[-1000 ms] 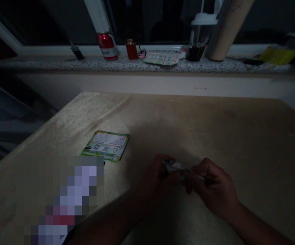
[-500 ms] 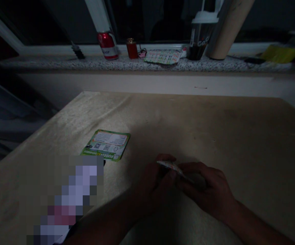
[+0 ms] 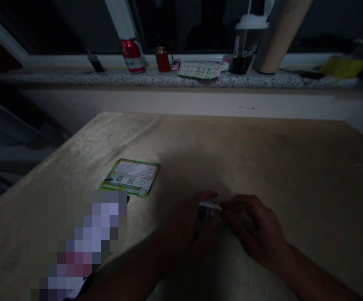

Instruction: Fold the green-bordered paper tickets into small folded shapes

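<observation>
Over the near middle of the table, my left hand [image 3: 186, 221] is closed around a small folded piece of printed paper [image 3: 209, 205], pale with coloured marks. From the other side, my right hand [image 3: 258, 228] pinches with its fingertips at the paper's right end. Dim light and blur hide how the paper is folded and part of the fingers. Left of my hands lies a green printed card [image 3: 134, 173] with text and square codes, flat on the table.
A blurred-out oblong thing [image 3: 90, 238] lies by my left forearm on the table [image 3: 247, 150]. Along the windowsill [image 3: 156, 78] stand a red can [image 3: 132, 55], a small orange-red bottle [image 3: 162, 60], a crumpled patterned wrapper [image 3: 200, 70], a lidded cup [image 3: 243, 58] and a cardboard tube [image 3: 278, 42].
The paper has turned between my hands and now shows less of its length. My right hand has shifted slightly right, its fingers drawn to the paper's end. The card stays put.
</observation>
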`<state>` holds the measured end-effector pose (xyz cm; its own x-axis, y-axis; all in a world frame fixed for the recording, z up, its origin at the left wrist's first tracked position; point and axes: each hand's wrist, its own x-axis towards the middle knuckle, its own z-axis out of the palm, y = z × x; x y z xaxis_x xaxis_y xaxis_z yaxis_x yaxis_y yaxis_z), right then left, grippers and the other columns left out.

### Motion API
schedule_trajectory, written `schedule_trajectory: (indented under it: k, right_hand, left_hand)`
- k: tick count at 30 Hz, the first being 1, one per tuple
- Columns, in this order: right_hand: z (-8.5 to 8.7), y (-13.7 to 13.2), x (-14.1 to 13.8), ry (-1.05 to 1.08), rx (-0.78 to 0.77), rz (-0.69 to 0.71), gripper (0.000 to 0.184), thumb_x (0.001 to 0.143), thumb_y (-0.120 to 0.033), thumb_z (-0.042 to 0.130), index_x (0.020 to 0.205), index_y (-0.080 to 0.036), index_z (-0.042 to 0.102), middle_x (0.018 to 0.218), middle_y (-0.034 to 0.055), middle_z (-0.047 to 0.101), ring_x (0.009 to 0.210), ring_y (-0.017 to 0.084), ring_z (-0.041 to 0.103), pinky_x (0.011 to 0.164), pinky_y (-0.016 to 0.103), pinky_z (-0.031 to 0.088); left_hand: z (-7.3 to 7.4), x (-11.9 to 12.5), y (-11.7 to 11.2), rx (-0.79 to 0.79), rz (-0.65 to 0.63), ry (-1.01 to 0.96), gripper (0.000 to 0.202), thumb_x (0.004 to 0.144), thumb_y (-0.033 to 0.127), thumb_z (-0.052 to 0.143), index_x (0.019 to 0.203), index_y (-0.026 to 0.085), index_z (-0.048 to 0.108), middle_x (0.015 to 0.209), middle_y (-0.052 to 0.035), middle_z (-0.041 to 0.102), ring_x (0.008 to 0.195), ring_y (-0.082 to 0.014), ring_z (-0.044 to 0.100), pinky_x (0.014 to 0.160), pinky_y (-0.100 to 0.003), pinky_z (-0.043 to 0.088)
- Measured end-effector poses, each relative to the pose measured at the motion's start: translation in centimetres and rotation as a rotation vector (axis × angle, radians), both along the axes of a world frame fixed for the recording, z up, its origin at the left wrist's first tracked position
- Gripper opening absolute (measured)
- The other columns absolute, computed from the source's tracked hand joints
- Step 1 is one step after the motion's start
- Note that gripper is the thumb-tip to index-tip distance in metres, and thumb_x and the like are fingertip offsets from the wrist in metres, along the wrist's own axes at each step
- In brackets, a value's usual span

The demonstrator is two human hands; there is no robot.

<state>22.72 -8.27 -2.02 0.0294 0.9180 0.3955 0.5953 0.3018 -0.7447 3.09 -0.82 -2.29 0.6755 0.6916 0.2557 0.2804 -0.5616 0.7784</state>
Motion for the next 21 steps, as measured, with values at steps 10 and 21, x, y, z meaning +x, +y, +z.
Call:
schedule_trajectory:
  k: [10, 21]
  right_hand:
    - [0.0, 0.6, 0.2, -0.117, 0.074, 0.236, 0.036, 0.094, -0.006, 0.05, 0.121, -0.026, 0.06, 0.09, 0.0046, 0.075, 0.071, 0.018, 0.072, 0.062, 0.028, 0.056]
    - [0.2, 0.4, 0.3, 0.661, -0.287, 0.084, 0.026, 0.101, -0.033, 0.049, 0.106, -0.023, 0.073, 0.082, 0.0043, 0.073, 0.071, 0.017, 0.068, 0.067, 0.029, 0.056]
  left_hand:
    - [0.7, 0.2, 0.4, 0.101, -0.003, 0.041, 0.045, 0.095, 0.033, 0.052, 0.136, 0.017, 0.047, 0.114, -0.0146, 0.072, 0.094, -0.0271, 0.071, 0.084, -0.043, 0.056]
    - [1.1, 0.7, 1.3, -0.147, 0.033, -0.073, 0.028, 0.097, 0.022, 0.056, 0.123, 0.024, 0.065, 0.107, -0.0029, 0.075, 0.088, -0.0157, 0.069, 0.081, -0.027, 0.052]
